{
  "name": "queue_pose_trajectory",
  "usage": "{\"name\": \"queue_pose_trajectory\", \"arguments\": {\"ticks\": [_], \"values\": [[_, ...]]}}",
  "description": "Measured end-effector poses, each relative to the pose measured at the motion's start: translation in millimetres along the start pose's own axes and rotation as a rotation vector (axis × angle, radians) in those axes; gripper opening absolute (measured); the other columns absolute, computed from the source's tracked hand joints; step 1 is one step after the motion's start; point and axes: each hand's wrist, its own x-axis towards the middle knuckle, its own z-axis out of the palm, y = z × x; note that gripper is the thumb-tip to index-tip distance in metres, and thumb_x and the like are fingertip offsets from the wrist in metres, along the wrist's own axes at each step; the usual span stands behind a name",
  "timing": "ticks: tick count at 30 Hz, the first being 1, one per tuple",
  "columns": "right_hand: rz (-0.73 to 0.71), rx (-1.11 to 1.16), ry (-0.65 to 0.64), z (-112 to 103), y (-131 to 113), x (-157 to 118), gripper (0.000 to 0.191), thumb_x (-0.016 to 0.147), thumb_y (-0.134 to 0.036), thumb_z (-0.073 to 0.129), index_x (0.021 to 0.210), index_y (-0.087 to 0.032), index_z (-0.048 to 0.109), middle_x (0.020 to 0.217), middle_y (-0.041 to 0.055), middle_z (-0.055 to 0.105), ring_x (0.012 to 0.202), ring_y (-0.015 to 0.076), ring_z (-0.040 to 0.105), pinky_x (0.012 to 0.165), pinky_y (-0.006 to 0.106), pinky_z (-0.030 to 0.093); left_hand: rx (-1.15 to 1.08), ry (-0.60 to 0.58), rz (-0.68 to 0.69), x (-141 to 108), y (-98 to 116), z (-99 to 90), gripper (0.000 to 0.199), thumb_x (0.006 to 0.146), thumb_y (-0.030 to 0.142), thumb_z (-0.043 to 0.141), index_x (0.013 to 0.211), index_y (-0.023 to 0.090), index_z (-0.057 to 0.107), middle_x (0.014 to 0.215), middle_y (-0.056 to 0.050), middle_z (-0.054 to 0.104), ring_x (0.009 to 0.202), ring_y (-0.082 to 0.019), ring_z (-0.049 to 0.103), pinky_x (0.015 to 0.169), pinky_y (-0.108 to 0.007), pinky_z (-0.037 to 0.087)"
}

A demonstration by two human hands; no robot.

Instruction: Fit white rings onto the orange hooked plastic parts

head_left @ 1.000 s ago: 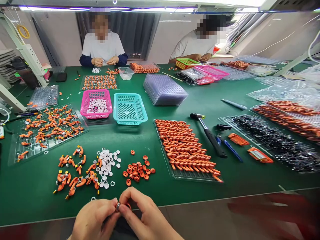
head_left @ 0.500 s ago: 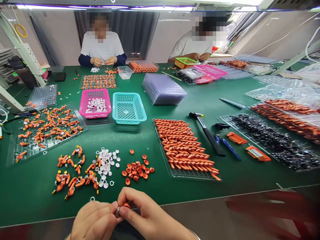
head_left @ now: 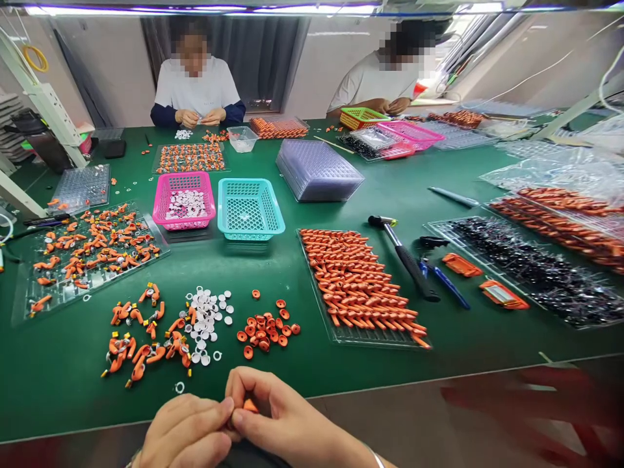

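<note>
At the table's front edge, my left hand (head_left: 188, 432) and my right hand (head_left: 277, 416) meet with their fingertips pinched together. A small orange part (head_left: 250, 406) shows between the thumb and forefinger of my right hand. My left fingertips press against the same spot, and what they grip is hidden. Beyond my hands lie orange earbud-shaped pieces (head_left: 139, 372) with yellow tips, a pile of small white discs (head_left: 207, 315) and a group of orange cups (head_left: 263, 333). One white ring (head_left: 180, 387) lies just above my left hand.
A tray of orange sticks (head_left: 361, 286), a hammer (head_left: 407, 260) and blue-handled pliers (head_left: 451, 289) are to the right. Pink (head_left: 184, 224) and turquoise (head_left: 251, 227) baskets stand mid-table, beside stacked clear trays (head_left: 319, 172). Two people (head_left: 197, 88) (head_left: 365, 84) sit across the table.
The silvery round face seen between my fingertips is now hidden, and the orange part shows at a different angle. My left fingers have closed in slightly over the spot.
</note>
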Motion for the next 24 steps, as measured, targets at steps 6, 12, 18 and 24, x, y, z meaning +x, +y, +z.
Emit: {"name": "queue_pose_trajectory", "arguments": {"ticks": [6,12,18,24], "values": [[-0.029,0.213,0.043,-3.4,6.7,0.3,0.052,0.067,-0.061,0.081,0.073,-0.018,0.052,0.069,-0.0031,0.056,0.062,0.0101,0.049,0.063,0.025,0.039,-0.146,0.056,-0.173,0.4,-3.3,7.5,0.006,0.100,0.017,0.053,0.098,0.022,0.057,0.078,-0.005,0.082,0.064,-0.014,0.077,0.063,-0.022,0.062],[0.032,0.259,0.026,-6.3,6.8,0.7,0.049,0.066,-0.057,0.084,0.080,-0.016,0.062,0.074,-0.0012,0.060,0.067,0.0111,0.052,0.071,0.026,0.040,-0.161,0.054,-0.239,-10.1,-7.0,10.5,0.016,0.095,0.016,0.062,0.109,0.020,0.057,0.085,-0.005,0.079,0.073,-0.015,0.075,0.065,-0.023,0.063],[-0.091,0.085,0.114,-9.7,23.5,-3.6,0.045,0.077,-0.057,0.075,0.074,-0.017,0.057,0.073,-0.0016,0.052,0.066,0.0121,0.041,0.062,0.025,0.032,0.024,-0.042,-0.181,-32.4,-19.5,0.9,0.013,0.095,0.023,0.063,0.105,0.016,0.060,0.095,-0.007,0.078,0.090,-0.018,0.070,0.081,-0.027,0.059],[-0.170,0.049,0.242,-17.1,39.6,-9.2,0.037,0.086,-0.053,0.068,0.077,-0.018,0.058,0.078,0.0010,0.057,0.071,0.0144,0.050,0.067,0.027,0.038,0.351,-0.084,-0.364,-41.7,-47.4,-26.6,0.012,0.096,0.016,0.059,0.103,0.019,0.068,0.094,-0.005,0.073,0.088,-0.020,0.063,0.085,-0.035,0.048]]}}
